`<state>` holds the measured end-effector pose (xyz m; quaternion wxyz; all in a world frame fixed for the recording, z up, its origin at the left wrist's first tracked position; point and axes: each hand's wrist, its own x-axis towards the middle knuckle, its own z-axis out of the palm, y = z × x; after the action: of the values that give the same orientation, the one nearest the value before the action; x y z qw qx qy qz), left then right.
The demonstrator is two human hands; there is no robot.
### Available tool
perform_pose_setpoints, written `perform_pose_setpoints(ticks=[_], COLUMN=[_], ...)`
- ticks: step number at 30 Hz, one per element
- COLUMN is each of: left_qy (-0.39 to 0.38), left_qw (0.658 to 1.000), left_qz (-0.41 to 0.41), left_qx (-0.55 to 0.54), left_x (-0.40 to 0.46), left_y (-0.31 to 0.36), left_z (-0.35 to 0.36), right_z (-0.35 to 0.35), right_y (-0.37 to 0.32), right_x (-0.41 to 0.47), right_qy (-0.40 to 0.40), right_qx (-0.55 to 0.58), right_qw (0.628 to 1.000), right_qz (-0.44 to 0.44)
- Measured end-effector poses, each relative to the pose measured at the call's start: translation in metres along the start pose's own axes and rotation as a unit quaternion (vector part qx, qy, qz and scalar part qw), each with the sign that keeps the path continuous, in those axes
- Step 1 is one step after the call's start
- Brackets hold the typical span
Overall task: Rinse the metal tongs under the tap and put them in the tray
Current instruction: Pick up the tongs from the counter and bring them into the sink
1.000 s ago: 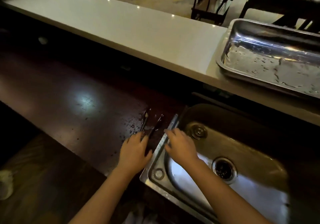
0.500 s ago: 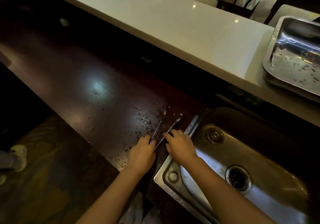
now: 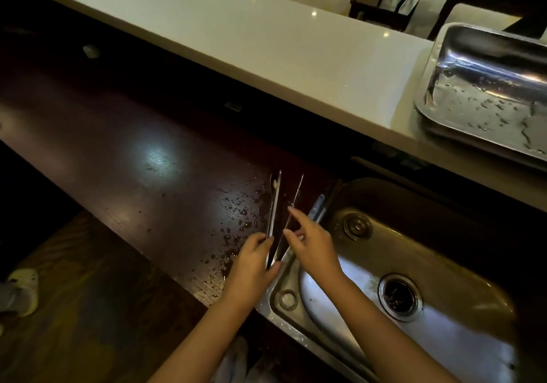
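Observation:
Thin metal tongs [image 3: 274, 205] lie over the wet dark wooden counter just left of the steel sink [image 3: 444, 252], their two arms spread and pointing away from me. My left hand [image 3: 251, 267] grips the near end of the left arm. My right hand [image 3: 310, 243] pinches the right arm with its fingertips. The steel tray [image 3: 461, 57] stands on the pale upper counter at the far right, wet inside with nothing in it. No tap shows in this view.
The dark counter [image 3: 133, 157] runs off to the left, spotted with water drops near the sink. A pale raised ledge [image 3: 251, 36] runs along behind it. The sink drain [image 3: 399, 297] is at the lower right. Chairs stand beyond the ledge.
Both hands have closed in on the tongs: the left hand now grips one arm and the right fingers pinch the other. The view has shifted slightly.

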<state>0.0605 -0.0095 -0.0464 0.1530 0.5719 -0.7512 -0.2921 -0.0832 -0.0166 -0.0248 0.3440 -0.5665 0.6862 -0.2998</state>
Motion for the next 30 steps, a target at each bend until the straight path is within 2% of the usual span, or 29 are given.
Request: perform_pose_setpoints(ticks=[1, 3, 5, 8, 9, 11, 13, 15, 19, 23, 30], left_qy=[0.007, 0.009, -0.003, -0.036, -0.050, -0.092, -0.111, -0.126, -0.190, -0.257, -0.313], left_qw=[1.000, 1.000, 0.998, 0.994, 0.994, 0.986, 0.962, 0.947, 0.959, 0.945, 0.935], left_qz=[0.006, 0.027, 0.065, 0.102, 0.098, 0.043, -0.037, -0.101, -0.091, -0.113, -0.136], left_qx=[-0.001, -0.002, 0.010, 0.026, 0.000, -0.129, -0.246, -0.276, -0.191, -0.168, -0.096], left_x=[0.000, -0.001, -0.001, -0.003, -0.004, -0.006, -0.004, 0.000, 0.012, 0.018, 0.033], left_y=[0.005, 0.015, 0.025, 0.038, 0.043, 0.056, 0.064, 0.069, 0.077, 0.077, 0.075], left_z=[0.001, 0.002, 0.004, 0.012, 0.015, 0.020, 0.034, 0.051, 0.082, 0.113, 0.169], right_z=[-0.002, -0.007, -0.016, -0.030, -0.035, -0.045, -0.054, -0.062, -0.073, -0.075, -0.059], right_y=[-0.001, -0.001, 0.006, 0.023, 0.029, 0.042, 0.055, 0.068, 0.093, 0.122, 0.176], right_x=[-0.002, -0.004, -0.005, -0.014, -0.018, -0.027, -0.036, -0.047, -0.065, -0.073, -0.071], right_qy=[0.019, 0.047, 0.055, 0.041, 0.044, 0.058, 0.064, 0.066, 0.078, 0.093, 0.111], right_qx=[0.080, 0.228, 0.290, 0.298, 0.304, 0.312, 0.303, 0.305, 0.321, 0.346, 0.299], right_qw=[0.996, 0.964, 0.937, 0.929, 0.926, 0.918, 0.917, 0.913, 0.894, 0.863, 0.851], right_qz=[0.038, 0.127, 0.188, 0.215, 0.222, 0.236, 0.251, 0.263, 0.304, 0.356, 0.418])
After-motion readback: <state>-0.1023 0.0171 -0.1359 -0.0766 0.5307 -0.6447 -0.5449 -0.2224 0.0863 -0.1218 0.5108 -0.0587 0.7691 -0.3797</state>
